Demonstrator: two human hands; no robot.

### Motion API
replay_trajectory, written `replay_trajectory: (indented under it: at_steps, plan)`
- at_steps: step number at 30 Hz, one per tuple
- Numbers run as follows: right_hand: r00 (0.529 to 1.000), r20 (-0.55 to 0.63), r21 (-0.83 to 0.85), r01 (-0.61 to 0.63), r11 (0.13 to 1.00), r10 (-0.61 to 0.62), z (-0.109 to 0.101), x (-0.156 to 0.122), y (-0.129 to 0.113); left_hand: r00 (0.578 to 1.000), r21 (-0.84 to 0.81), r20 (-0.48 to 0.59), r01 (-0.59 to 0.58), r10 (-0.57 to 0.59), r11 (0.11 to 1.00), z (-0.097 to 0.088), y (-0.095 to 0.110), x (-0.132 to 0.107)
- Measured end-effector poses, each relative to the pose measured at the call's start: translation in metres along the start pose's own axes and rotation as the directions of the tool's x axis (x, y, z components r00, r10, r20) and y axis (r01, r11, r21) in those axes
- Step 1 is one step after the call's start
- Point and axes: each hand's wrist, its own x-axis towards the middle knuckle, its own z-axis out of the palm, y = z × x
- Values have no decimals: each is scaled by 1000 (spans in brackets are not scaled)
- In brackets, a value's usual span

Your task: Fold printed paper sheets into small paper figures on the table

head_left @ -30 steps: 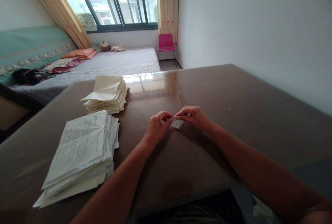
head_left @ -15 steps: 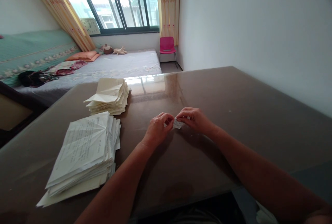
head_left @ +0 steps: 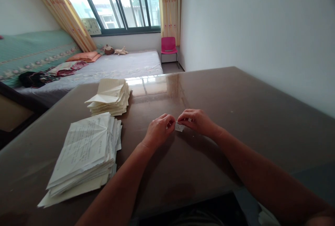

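Note:
A small folded piece of paper (head_left: 179,127) with fine print on it is held just over the brown tabletop (head_left: 209,93). My left hand (head_left: 161,128) pinches its left edge between thumb and fingertips. On the other side, my right hand (head_left: 195,120) is closed on its upper right part, thumb below and fingers curled above. The fingers cover some of the paper, so its full folded shape is hidden.
Left of my forearm lies a thick stack of creased printed sheets (head_left: 81,145). Behind it is a pile of cream-coloured paper (head_left: 111,95). Past the table stand a bed (head_left: 131,62) and a pink chair (head_left: 169,46); a white wall (head_left: 248,27) rises on the right.
Both hands keep their pinch on the small paper. The paper and the right fingers have dropped very slightly toward me; the stacks have not moved.

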Motion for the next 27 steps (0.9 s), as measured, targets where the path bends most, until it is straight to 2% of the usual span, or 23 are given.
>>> replay_trajectory:
  at_steps: [8, 13, 18, 23, 27]
  plan:
    - [999, 6, -30, -33, 999, 33, -4, 0, -3, 999, 115, -29, 33, -29, 993, -1, 10, -3]
    - [998, -21, 77, -56, 995, 58, -1, 2, 5, 996, 79, -75, 51, -45, 996, 0, 7, -3]
    - [985, -42, 197, -158, 968, 170, 2, 2, 8, 989, -12, -132, 68, -69, 998, 4, 0, -1]
    - [977, -77, 190, -180, 965, 197, 6, 3, 8, 990, -44, -104, 86, -91, 995, 7, -1, -1]
    - [974, -105, 197, -176, 964, 199, 7, 3, 7, 998, 20, -52, 20, -19, 1000, 4, 3, -2]
